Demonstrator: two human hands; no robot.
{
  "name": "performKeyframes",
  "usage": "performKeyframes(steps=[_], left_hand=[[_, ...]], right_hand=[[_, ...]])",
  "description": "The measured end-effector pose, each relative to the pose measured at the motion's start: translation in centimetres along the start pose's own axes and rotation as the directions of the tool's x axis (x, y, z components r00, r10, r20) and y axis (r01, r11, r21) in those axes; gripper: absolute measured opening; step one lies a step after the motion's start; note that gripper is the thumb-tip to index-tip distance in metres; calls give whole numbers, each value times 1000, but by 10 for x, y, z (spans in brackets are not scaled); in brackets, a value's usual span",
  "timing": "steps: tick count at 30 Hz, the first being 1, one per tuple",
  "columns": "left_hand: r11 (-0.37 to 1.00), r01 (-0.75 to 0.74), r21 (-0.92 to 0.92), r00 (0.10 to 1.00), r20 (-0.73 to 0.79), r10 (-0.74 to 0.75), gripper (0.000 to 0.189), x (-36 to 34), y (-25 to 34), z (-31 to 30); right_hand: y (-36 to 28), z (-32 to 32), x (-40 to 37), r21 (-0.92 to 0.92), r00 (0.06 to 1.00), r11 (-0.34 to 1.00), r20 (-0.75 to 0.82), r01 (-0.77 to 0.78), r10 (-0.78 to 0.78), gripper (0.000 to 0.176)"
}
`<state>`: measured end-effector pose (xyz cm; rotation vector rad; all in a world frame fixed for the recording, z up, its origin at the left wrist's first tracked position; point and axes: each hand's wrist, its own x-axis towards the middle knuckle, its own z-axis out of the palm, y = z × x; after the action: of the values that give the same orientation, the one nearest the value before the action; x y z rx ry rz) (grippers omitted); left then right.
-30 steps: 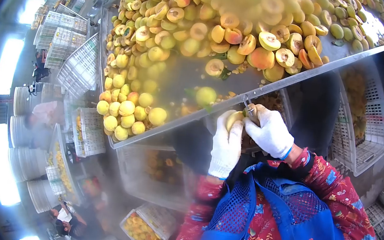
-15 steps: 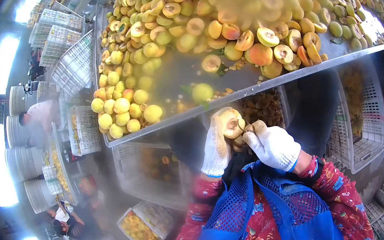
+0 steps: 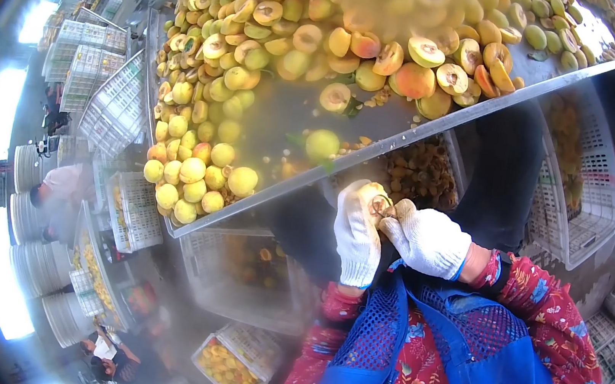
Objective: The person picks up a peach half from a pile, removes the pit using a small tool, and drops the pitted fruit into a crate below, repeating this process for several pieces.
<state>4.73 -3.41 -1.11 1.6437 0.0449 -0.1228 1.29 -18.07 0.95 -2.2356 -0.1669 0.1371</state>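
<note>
My left hand (image 3: 358,233), in a white glove, is wrapped round a halved peach (image 3: 379,205) whose cut face and brown centre show between the hands. My right hand (image 3: 430,240), gloved too, has its fingers pinched together at the fruit's cut side; what sits between those fingertips is too small to name. Both hands are in front of my body, just below the metal table's edge (image 3: 423,129). On the table lie a pile of halved peaches (image 3: 268,12) and, at its near left corner, whole yellow peaches (image 3: 193,170).
Under the edge is a crate of dark pieces (image 3: 421,177). White crates stand at the right (image 3: 588,219) and lower left (image 3: 235,279), with a crate of yellow fruit (image 3: 226,366) below. A person (image 3: 66,189) is at another table on the left.
The halved peach has turned and sits deeper in my left hand, with less of its face showing. My right hand has come closer to it and lower. The view has shifted slightly.
</note>
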Motion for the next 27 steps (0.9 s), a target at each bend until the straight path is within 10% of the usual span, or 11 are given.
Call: performKeyframes(steps=[4,5,7,11,15,17,22,27], left_hand=[[991,-15,133,999,-39,20,47,-4,-3,3],[990,1,141,999,-41,4,46,-3,-4,4],[988,-22,152,1000,-16,25,44,0,-7,6],[947,-202,251,979,93,184,36,8,-5,5],[908,-152,390,979,189,82,30,10,-5,6],[956,50,289,970,215,-116,30,13,-4,5],[961,-188,202,968,202,147,42,5,-14,11],[996,14,-94,969,247,10,50,6,-18,15]], right_hand=[[13,12,4,188,997,982,71,-12,-1,43],[14,5,3,368,953,895,255,-253,165,44],[-10,-32,10,511,689,490,655,-706,310,48],[14,-36,9,562,560,-65,827,-824,47,45],[13,-37,5,588,590,65,794,-806,145,43],[18,-35,3,563,559,-64,826,-824,73,43],[47,-14,-9,244,550,-610,741,-754,-384,44],[54,-2,-14,228,633,-664,617,-712,-467,47]])
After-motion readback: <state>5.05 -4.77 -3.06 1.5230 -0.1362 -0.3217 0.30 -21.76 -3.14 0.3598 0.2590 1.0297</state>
